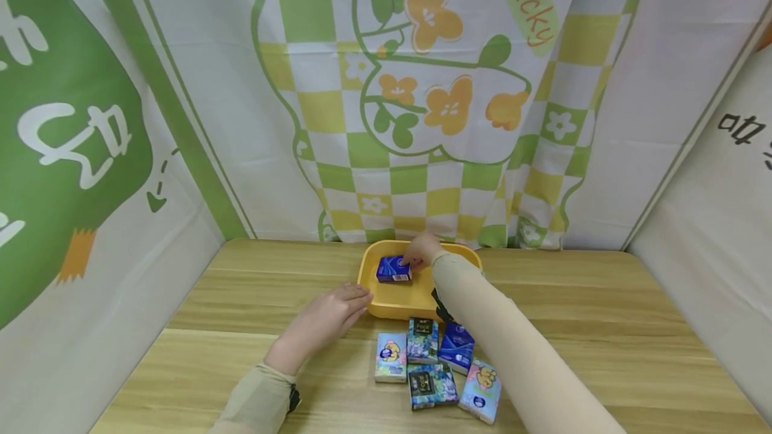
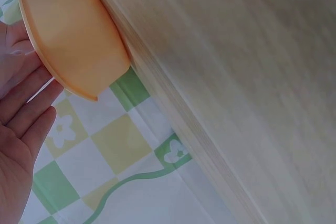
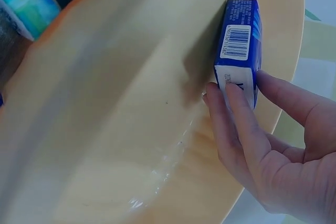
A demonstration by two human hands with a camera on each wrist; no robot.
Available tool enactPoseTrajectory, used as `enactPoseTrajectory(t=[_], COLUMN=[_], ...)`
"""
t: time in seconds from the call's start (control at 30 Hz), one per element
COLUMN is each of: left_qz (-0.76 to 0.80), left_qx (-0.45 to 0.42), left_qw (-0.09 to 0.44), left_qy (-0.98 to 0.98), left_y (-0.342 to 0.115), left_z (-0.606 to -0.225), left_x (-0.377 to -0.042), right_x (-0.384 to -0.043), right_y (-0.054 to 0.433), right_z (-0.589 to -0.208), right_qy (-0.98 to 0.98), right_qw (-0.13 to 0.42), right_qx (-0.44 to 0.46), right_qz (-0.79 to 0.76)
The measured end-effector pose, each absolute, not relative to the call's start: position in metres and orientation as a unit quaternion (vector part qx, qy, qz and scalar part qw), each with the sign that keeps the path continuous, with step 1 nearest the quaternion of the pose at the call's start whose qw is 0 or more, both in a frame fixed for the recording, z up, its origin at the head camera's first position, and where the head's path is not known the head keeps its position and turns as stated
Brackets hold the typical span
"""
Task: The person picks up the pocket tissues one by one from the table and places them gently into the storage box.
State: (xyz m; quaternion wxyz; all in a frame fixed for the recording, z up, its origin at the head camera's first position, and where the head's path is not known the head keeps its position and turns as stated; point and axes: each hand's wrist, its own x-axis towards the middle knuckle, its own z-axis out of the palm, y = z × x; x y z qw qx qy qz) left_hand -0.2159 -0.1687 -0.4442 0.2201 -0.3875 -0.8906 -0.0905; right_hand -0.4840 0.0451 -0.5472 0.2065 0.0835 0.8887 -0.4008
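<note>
A small blue tissue pack (image 1: 393,269) is in the left part of a yellow plastic tray (image 1: 401,312). My right hand (image 1: 423,251) reaches into the tray and pinches the pack's end. In the right wrist view, the thumb of that hand (image 3: 286,150) lies along one side of the blue pack (image 3: 239,45), with fingertips at its white end and the barcode showing. At the tray's left rim is my left hand (image 1: 334,311). Seen in the left wrist view, its fingers (image 2: 34,98) are extended along the outside of the tray wall (image 2: 79,40).
Several tissue packs lie on the wooden table (image 1: 289,266) just in front of the tray: a light blue cartoon pack (image 1: 391,357), dark floral packs (image 1: 432,386), another blue pack (image 1: 457,347) and a second cartoon pack (image 1: 480,390). A checkered cloth (image 1: 416,179) hangs behind the tray.
</note>
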Motion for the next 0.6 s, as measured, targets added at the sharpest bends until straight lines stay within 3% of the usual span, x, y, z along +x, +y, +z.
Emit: enactPoseTrajectory(t=[0.13, 0.43, 0.6], left_qz=[-0.086, -0.08, -0.083], left_qx=[-0.389, -0.387, -0.389], left_qw=[0.216, 0.208, 0.208], left_qy=[-0.891, -0.894, -0.894], left_y=[-0.169, -0.168, -0.168], left_z=[-0.443, -0.443, -0.443], left_x=[-0.216, -0.215, -0.215], right_x=[-0.458, -0.493, -0.485], right_y=[0.046, 0.042, 0.04], right_z=[-0.515, -0.558, -0.551], right_qy=[0.876, 0.872, 0.872], right_qw=[0.241, 0.228, 0.232], right_qx=[0.073, 0.094, 0.09], right_qz=[-0.411, -0.422, -0.421])
